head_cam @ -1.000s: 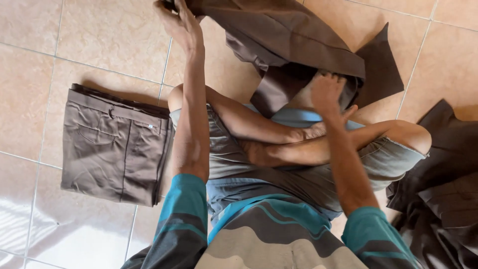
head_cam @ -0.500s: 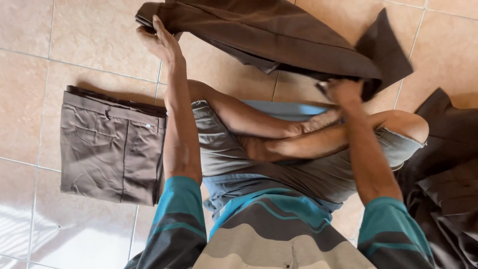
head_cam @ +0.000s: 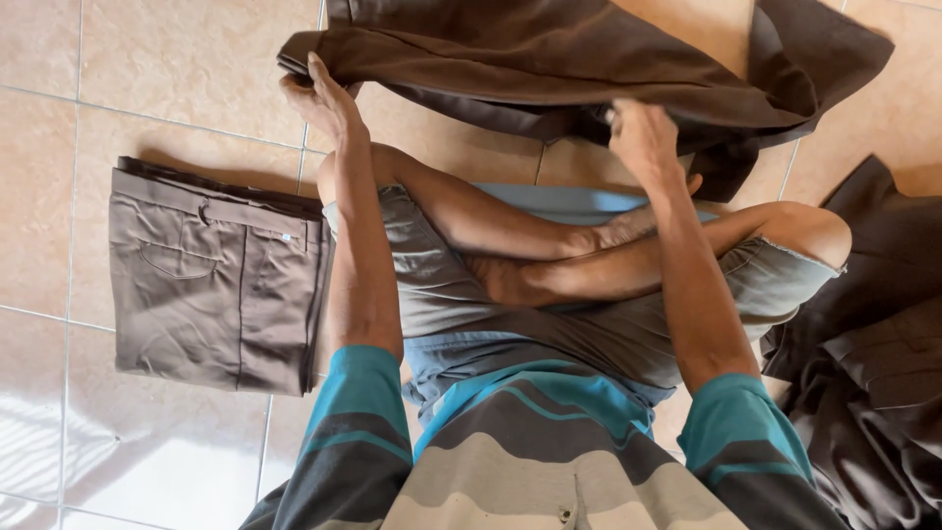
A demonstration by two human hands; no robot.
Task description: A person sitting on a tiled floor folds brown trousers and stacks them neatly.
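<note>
I sit cross-legged on a tiled floor. A pair of dark brown trousers [head_cam: 549,69] lies stretched across the floor in front of my knees. My left hand [head_cam: 319,98] grips its left end, near the waistband. My right hand [head_cam: 643,137] holds the lower edge of the same garment further right. Its far right end flares out loose on the tiles.
A folded grey-brown pair of trousers [head_cam: 216,280] lies flat on the floor to my left. A heap of dark brown cloth [head_cam: 868,363] is piled at my right side. Beige floor tiles [head_cam: 147,59] surround everything.
Both hands have pulled the dark trousers downward and flatter across the floor. The garment was bunched and lifted; now it lies spread wide. The folded pair has not moved.
</note>
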